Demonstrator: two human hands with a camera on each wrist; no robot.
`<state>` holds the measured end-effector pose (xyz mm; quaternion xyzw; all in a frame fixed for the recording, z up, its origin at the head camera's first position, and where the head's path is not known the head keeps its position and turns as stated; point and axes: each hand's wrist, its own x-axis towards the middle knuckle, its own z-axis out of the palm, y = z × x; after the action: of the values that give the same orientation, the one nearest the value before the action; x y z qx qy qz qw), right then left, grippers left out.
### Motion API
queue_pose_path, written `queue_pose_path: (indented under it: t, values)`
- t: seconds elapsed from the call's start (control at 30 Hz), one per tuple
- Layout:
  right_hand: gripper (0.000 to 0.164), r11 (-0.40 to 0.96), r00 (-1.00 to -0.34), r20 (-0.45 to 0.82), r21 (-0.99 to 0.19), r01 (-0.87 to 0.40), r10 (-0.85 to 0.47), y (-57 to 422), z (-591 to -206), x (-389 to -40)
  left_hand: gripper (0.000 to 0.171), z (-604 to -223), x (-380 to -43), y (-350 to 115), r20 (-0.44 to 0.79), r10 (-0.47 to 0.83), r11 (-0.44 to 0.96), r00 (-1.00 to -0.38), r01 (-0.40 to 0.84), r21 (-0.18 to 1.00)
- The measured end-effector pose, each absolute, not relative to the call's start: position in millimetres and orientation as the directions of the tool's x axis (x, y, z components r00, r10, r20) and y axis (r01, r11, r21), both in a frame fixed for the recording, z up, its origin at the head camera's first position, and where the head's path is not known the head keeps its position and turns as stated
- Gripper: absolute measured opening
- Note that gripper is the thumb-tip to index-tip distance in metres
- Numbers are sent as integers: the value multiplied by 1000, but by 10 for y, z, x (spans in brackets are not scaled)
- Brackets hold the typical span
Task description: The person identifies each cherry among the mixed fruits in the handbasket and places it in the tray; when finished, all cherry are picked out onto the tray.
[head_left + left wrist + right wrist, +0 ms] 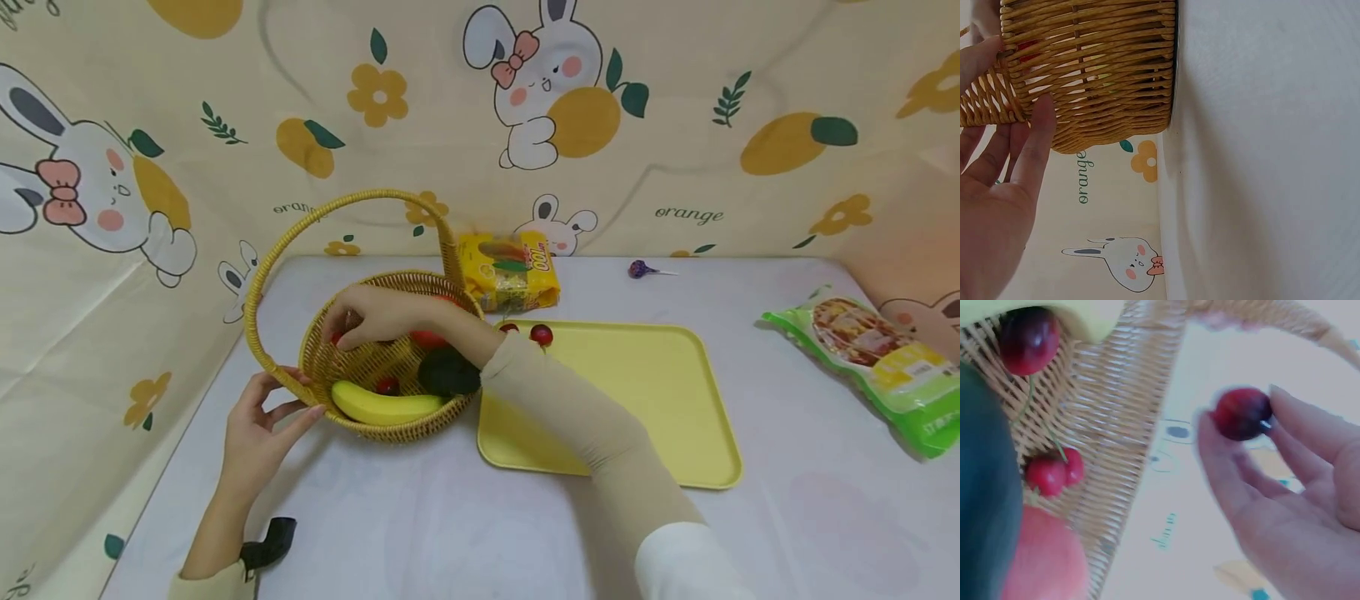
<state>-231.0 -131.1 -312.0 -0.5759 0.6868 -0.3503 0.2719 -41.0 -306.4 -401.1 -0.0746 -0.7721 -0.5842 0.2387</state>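
Note:
In the right wrist view my right hand [1291, 506] pinches a dark red cherry [1241, 414] between thumb and fingertips. From the head view, that right hand [382, 315] is over the left part of the wicker basket [405, 433]. My left hand [258, 429] grips the basket's rim at the foot of its tall handle [258, 275], fingers on both sides of the weave. Inside lie a banana [386, 406], a dark green fruit [442, 372] and a cherry [387, 386]. The right wrist view adds small red cherries [1047, 476] and a pinkish-red round fruit [1047, 556].
Right of the basket lies a yellow tray [622, 400], with a cherry [541, 335] at its far edge and another partly behind my forearm. A yellow snack package [510, 275] stands behind. Farther right are a lollipop [638, 268] and a green food bag [870, 350].

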Motion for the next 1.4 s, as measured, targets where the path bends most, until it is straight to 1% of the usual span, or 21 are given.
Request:
queue_pose_path:
  t: [0.07, 0.1, 0.13, 0.23, 0.3, 0.37, 0.5, 0.57, 0.67, 0.77, 0.9, 1.1, 1.27, 1.4]
  values:
    - [22, 38, -234, 124, -810, -586, -964, -1095, -3037, -2286, 57, -4013, -413, -3063, 449, -157, 325, -880, 383, 865]
    - [24, 21, -277, 166, -823, -567, -947, -966, -3000, -2268, 56, -4018, -414, -3062, 447, -158, 327, -880, 381, 865]
    - [25, 4, -325, 212, -833, -554, -922, -844, -2989, -2268, 56, -4023, -415, -3064, 446, -157, 331, -881, 379, 864]
    - [29, -3, -489, 272, -876, -482, -829, -449, -2978, -2279, 55, -4027, -413, -3071, 438, -152, 349, -886, 366, 862]
    - [30, 21, -584, 271, -896, -443, -765, -192, -3024, -2308, 55, -4026, -408, -3072, 438, -155, 341, -885, 368, 865]
    - [30, 50, -653, 244, -917, -397, -717, 60, -3106, -2340, 55, -4027, -403, -3073, 447, -152, 334, -881, 380, 863]
    - [30, 101, -750, 199, -937, -334, -631, 483, -3355, -2392, 56, -4023, -392, -3071, 450, -158, 326, -879, 384, 864]
    - [31, 132, -787, 194, -935, -329, -585, 658, -3487, -2420, 55, -4017, -387, -3070, 451, -160, 333, -878, 383, 862]
    - [31, 175, -831, 193, -929, -325, -522, 880, -3642, -2468, 56, -4008, -385, -3069, 444, -164, 343, -881, 372, 863]
    - [30, 238, -851, 201, -907, -349, -485, 1045, -3731, -2514, 56, -4005, -387, -3066, 443, -163, 349, -881, 369, 861]
    - [29, 318, -851, 189, -870, -376, -490, 1162, -3792, -2551, 56, -4006, -396, -3060, 448, -160, 348, -880, 375, 859]
    - [32, 441, -850, 135, -807, -392, -509, 1217, -3872, -2575, 56, -4012, -394, -3057, 461, -151, 341, -874, 392, 854]
    - [30, 492, -857, 107, -780, -387, -504, 1235, -3901, -2603, 57, -4012, -394, -3057, 469, -151, 333, -870, 402, 853]
    - [28, 520, -859, 59, -774, -361, -508, 1250, -3940, -2628, 57, -4015, -395, -3064, 464, -151, 340, -873, 395, 854]
